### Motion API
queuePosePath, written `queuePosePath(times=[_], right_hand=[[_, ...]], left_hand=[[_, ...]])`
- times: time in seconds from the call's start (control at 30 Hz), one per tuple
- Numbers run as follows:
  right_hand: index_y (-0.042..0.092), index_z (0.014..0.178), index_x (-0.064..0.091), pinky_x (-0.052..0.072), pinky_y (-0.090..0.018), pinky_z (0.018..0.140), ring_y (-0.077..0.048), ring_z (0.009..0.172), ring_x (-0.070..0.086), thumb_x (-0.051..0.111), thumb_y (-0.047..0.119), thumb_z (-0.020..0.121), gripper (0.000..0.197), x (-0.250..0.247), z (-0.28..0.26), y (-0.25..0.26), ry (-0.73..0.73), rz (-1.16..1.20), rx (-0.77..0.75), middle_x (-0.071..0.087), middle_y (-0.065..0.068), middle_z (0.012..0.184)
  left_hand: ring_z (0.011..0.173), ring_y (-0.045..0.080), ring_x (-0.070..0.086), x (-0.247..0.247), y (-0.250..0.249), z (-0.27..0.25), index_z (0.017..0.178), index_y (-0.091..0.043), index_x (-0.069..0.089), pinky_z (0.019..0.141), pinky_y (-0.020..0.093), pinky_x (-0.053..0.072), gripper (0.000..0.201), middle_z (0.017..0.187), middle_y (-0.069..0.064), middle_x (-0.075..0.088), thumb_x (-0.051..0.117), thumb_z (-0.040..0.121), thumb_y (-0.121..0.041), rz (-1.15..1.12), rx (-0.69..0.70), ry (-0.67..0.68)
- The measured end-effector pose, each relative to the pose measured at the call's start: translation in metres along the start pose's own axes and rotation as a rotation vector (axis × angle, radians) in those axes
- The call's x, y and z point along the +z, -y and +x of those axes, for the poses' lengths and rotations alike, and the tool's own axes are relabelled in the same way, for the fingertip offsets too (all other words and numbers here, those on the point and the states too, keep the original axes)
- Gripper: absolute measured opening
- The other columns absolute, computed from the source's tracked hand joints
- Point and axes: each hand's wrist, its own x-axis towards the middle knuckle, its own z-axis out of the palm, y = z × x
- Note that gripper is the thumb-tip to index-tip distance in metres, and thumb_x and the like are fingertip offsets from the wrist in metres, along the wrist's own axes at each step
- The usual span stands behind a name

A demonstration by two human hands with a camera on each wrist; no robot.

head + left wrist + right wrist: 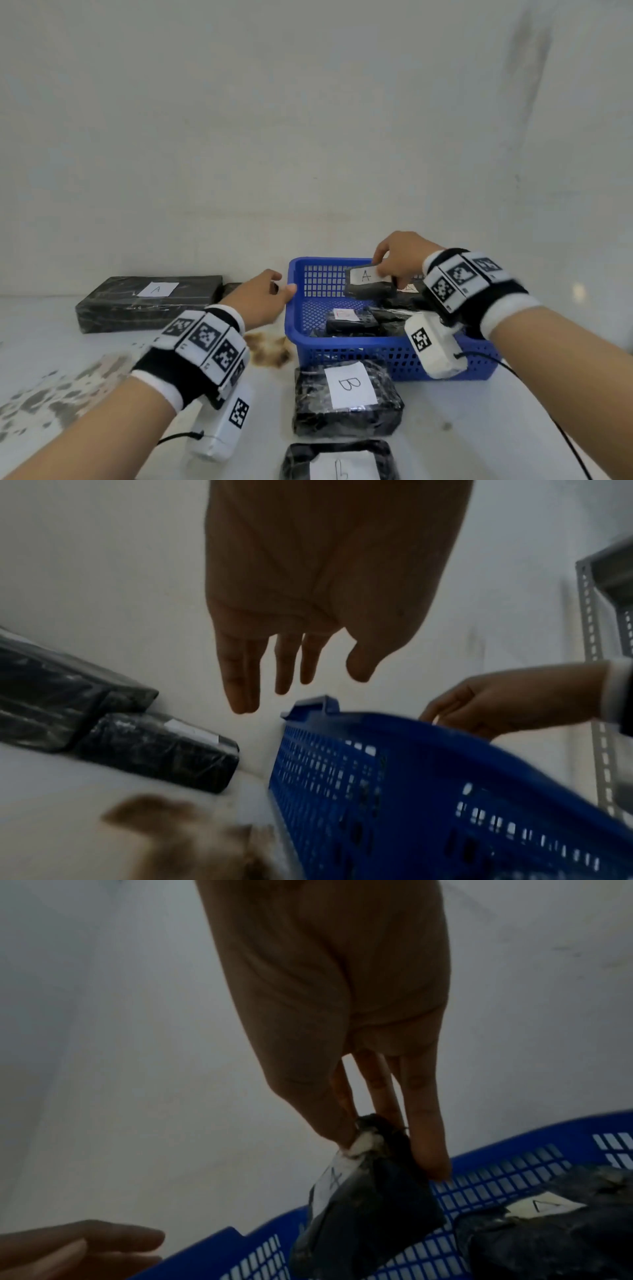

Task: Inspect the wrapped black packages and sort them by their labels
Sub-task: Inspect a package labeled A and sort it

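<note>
Left hand [257,302] reaches forward, fingers straight and loose, holding nothing, at the blue basket [394,356] rim. Right hand [400,257] pinches the A-labelled package [370,283] above the basket, long axis left-right, label facing the camera.

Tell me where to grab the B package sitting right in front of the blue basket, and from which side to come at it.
Judging by its pose, take the B package from above, across its two side edges, thumb on one and fingers on the other. It lies flat, label up, its far edge close against the blue basket and another labelled package just nearside, so the sides are the free faces. The left hand, empty by the basket rim, is nearer.
</note>
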Motion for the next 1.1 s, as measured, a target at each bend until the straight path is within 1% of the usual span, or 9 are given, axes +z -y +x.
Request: queuePosePath(times=[0.13,0.33,0.47,0.6,0.67,0.73,0.8,1.0,1.1], right_hand=[[0.009,0.118,0.071,0.045,-0.016,0.057,-0.008,0.058,0.052,0.067,0.008,0.091,0.028,0.005,0.033,0.007,0.043,-0.092,-0.007,0.055,0.006,0.067],[0.006,0.108,0.075,0.051,-0.02,0.065,-0.01,0.059,0.06,0.074,0.009,0.087,0.022,-0.001,0.08,0.01,0.064,-0.133,0.003,0.069,-0.001,0.074],[0.006,0.103,0.075,0.057,-0.035,0.092,-0.021,0.069,0.069,0.078,0.01,0.084,0.02,0.014,0.102,-0.001,0.132,-0.101,0.036,0.078,-0.015,0.097],[0.001,0.105,0.074,0.056,-0.039,0.095,-0.028,0.094,0.074,0.081,0.018,0.082,0.029,0.039,0.114,-0.012,0.155,-0.16,0.1,0.076,-0.014,0.088],[0.003,0.108,0.072,0.058,-0.037,0.091,-0.027,0.09,0.073,0.081,0.017,0.083,0.031,0.046,0.117,-0.017,0.166,-0.187,0.111,0.074,-0.012,0.089],[0.005,0.106,0.073,0.058,-0.023,0.068,-0.018,0.067,0.066,0.079,0.011,0.084,0.024,0.047,0.118,-0.021,0.178,-0.175,0.097,0.07,-0.004,0.074],[0.008,0.103,0.074,0.046,-0.01,0.045,-0.01,0.056,0.056,0.078,0.006,0.084,0.019,0.044,0.118,-0.023,0.166,-0.178,0.072,0.061,0.004,0.065],[0.011,0.109,0.075,0.039,-0.012,0.044,-0.006,0.055,0.048,0.077,0.008,0.085,0.024,0.05,0.124,-0.024,0.171,-0.269,0.025,0.056,0.009,0.065],[0.01,0.109,0.076,0.042,-0.009,0.041,-0.007,0.055,0.053,0.077,0.011,0.085,0.025,0.049,0.125,-0.025,0.201,-0.232,0.028,0.061,0.006,0.065]], left_hand=[[0.123,0.026,0.055,0.026,0.009,0.024,0.151,-0.022,0.018,0.105,0.043,0.044,0.065,0.149,0.008,0.042,0.043,0.098,-0.048,-0.051,0.058,0.054],[0.116,0.03,0.058,0.041,0.014,0.03,0.153,-0.018,-0.015,0.101,0.038,0.044,0.063,0.153,0.018,0.033,0.026,0.106,-0.027,-0.081,0.058,0.139],[0.098,0.027,0.06,0.037,0.01,0.027,0.151,-0.011,-0.016,0.092,0.034,0.044,0.06,0.151,0.024,0.03,0.024,0.106,-0.015,0.02,0.082,0.167],[0.112,0.036,0.057,0.035,0.008,0.024,0.152,-0.004,-0.001,0.096,0.039,0.043,0.053,0.155,0.024,0.025,0.024,0.105,-0.009,0.137,0.095,0.196],[0.113,0.036,0.056,0.035,0.008,0.024,0.152,-0.005,-0.006,0.097,0.04,0.042,0.055,0.155,0.025,0.025,0.024,0.105,-0.008,0.166,0.096,0.209],[0.106,0.035,0.058,0.035,0.008,0.024,0.151,-0.003,-0.007,0.096,0.041,0.044,0.055,0.152,0.028,0.028,0.023,0.105,-0.007,0.166,0.087,0.22],[0.1,0.035,0.059,0.035,0.008,0.025,0.15,-0.001,-0.006,0.093,0.04,0.044,0.055,0.15,0.031,0.029,0.023,0.105,-0.006,0.147,0.072,0.223],[0.099,0.036,0.062,0.036,0.008,0.025,0.149,-0.003,-0.019,0.086,0.037,0.045,0.06,0.144,0.032,0.038,0.021,0.105,-0.009,0.169,0.105,0.228],[0.077,0.029,0.06,0.039,0.01,0.03,0.149,-0.006,-0.022,0.076,0.035,0.045,0.061,0.126,0.029,0.056,0.021,0.106,-0.013,0.147,0.09,0.222]])
